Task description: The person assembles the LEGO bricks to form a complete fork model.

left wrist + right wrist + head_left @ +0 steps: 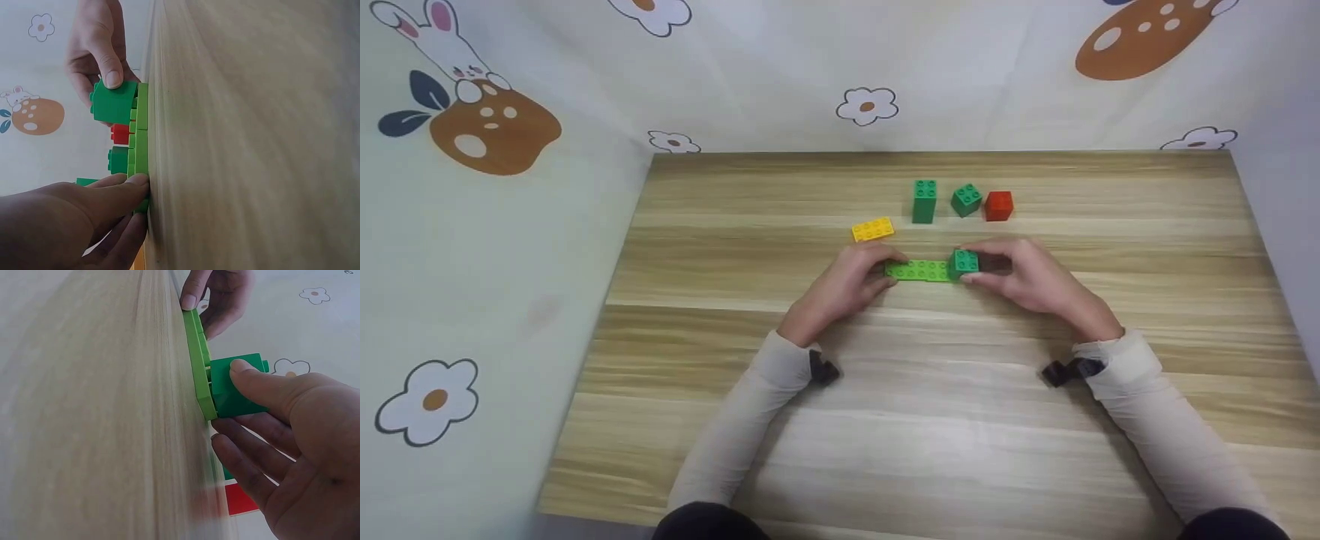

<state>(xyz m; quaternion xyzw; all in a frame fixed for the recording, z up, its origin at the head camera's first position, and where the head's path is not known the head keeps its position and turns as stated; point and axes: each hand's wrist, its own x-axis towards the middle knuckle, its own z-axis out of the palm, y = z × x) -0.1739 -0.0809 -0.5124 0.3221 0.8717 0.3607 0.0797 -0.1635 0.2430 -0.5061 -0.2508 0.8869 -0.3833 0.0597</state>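
A long light-green toy brick plate (918, 271) lies flat on the table, studs up. My left hand (856, 279) pinches its left end between thumb and fingers. At the plate's right end my right hand (1027, 276) holds a square dark-green brick (966, 264) by its sides. In the right wrist view that brick (239, 388) sits over the plate's studs (208, 374), slightly tilted, with a narrow gap showing beneath it. The left wrist view shows a seam across the side of the light-green plate (142, 118).
Behind the hands stand a tall dark-green brick stack (924, 201), a small dark-green brick (967, 199) and a red brick (999, 205). A yellow plate (873, 229) lies just beyond the left hand. A patterned cloth (780, 75) hangs along the table's far edge.
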